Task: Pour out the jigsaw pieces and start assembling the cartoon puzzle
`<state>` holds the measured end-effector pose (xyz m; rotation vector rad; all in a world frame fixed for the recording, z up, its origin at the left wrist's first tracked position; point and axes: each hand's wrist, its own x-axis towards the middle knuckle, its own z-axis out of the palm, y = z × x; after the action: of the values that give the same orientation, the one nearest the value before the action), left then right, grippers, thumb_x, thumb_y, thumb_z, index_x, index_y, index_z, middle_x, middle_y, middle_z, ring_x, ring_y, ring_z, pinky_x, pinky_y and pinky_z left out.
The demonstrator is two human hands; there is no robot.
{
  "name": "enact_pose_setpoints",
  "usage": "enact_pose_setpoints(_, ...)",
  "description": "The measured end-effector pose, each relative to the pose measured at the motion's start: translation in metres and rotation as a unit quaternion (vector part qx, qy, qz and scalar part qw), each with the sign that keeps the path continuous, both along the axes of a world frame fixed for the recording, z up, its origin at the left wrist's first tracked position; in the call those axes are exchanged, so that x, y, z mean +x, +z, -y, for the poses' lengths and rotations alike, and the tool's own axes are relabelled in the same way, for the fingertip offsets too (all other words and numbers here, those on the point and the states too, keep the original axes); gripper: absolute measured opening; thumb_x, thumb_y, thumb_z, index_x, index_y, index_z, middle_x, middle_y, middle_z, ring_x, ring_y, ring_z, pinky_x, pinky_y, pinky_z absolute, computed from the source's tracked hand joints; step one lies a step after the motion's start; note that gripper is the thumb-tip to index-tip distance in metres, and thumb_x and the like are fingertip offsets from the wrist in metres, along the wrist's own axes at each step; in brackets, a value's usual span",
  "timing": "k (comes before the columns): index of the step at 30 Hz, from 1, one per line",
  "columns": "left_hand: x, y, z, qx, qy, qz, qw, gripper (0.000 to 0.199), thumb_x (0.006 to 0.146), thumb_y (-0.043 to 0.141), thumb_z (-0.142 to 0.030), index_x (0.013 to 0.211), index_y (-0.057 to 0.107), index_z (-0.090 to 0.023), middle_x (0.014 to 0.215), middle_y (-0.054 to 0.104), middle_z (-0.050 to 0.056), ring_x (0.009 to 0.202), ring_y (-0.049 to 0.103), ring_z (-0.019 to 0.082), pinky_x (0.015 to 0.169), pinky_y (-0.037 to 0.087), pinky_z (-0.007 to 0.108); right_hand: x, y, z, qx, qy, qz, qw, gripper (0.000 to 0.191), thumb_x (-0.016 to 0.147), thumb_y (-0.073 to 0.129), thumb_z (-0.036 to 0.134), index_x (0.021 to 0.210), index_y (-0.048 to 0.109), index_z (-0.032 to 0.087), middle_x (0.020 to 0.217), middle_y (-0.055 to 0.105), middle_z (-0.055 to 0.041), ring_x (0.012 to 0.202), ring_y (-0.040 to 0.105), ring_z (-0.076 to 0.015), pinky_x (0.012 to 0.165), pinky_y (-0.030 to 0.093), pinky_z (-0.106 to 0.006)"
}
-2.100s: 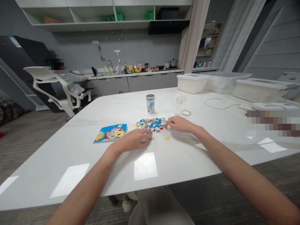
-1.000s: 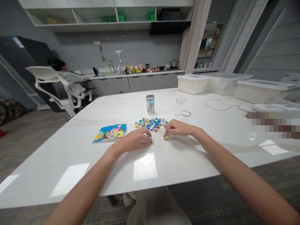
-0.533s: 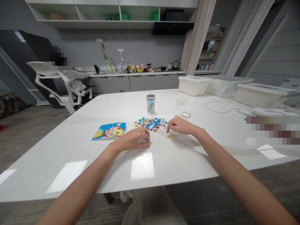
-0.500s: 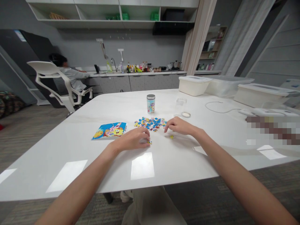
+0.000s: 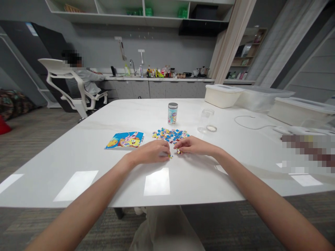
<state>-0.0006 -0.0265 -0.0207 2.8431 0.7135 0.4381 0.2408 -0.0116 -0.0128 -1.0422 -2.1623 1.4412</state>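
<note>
The fingers of our right hand (image 5: 196,145) are pinched closed on one small yellow-and-white puzzle piece (image 5: 179,151), just above or at the white worktop (image 5: 125,184). The fingers of our left hand (image 5: 156,152) curl almost closed at a second piece (image 5: 170,156); we cannot tell whether they grip it or only touch it. Half a second ago our right hand hovered open near a yellow piece lying to its right; now that spot is bare and our two hands are closer together.

Just beyond them, near the centre of the frame, lies one pile of loose pieces (image 5: 167,134), mostly blue, too many for us to count. Left of it we see one cartoon picture sheet (image 5: 125,140) with a barcode-like strip; we can read no words there. Behind the pile stands one printed jar (image 5: 172,114) with a silver lid, its lettering too small for us to read. To its right are one clear container (image 5: 205,122) and one ring (image 5: 211,128). Farther out, we count three storage boxes (image 5: 222,96) at right and one person (image 5: 89,80) on one white chair (image 5: 56,69) at upper left.
</note>
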Motion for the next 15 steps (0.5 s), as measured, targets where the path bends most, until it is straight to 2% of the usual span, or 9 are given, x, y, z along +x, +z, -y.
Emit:
enact_pose_setpoints(6,0.0038,-0.0013,0.0007,0.003,-0.001,0.002,1.000,0.011,0.087,0.059,-0.022,0.089,0.070,-0.017,0.092,0.065,0.005,0.083,0.060,0.015,0.080,0.046,0.028,-0.0017,0.0011,0.0038,-0.016,-0.001,0.007,1.000,0.025,0.072,0.068,0.027,0.094,0.067,0.015,0.079,0.070,-0.0033,0.075,0.066,-0.0166,0.065,0.049,-0.027)
enact_pose_setpoints(11,0.0065,-0.0021,0.0016,-0.002,0.003,0.004,1.000,0.009,0.085,0.061,-0.020,0.088,0.068,-0.017,0.092,0.064,0.005,0.086,0.060,0.016,0.081,0.046,0.028,-0.0042,-0.0005,0.0023,0.065,0.018,0.025,0.997,0.015,0.071,0.067,0.025,0.083,0.068,0.016,0.078,0.068,-0.0023,0.073,0.062,-0.0148,0.067,0.048,-0.027)
enact_pose_setpoints(15,0.0064,-0.0025,0.0024,-0.014,0.001,0.013,1.000,0.009,0.086,0.060,-0.020,0.089,0.068,-0.018,0.092,0.064,0.005,0.086,0.060,0.016,0.081,0.046,0.028,-0.0053,-0.0041,0.0011,0.087,0.029,0.035,0.995,0.016,0.073,0.064,0.025,0.085,0.070,0.016,0.080,0.069,-0.0030,0.072,0.061,-0.0146,0.067,0.048,-0.027)
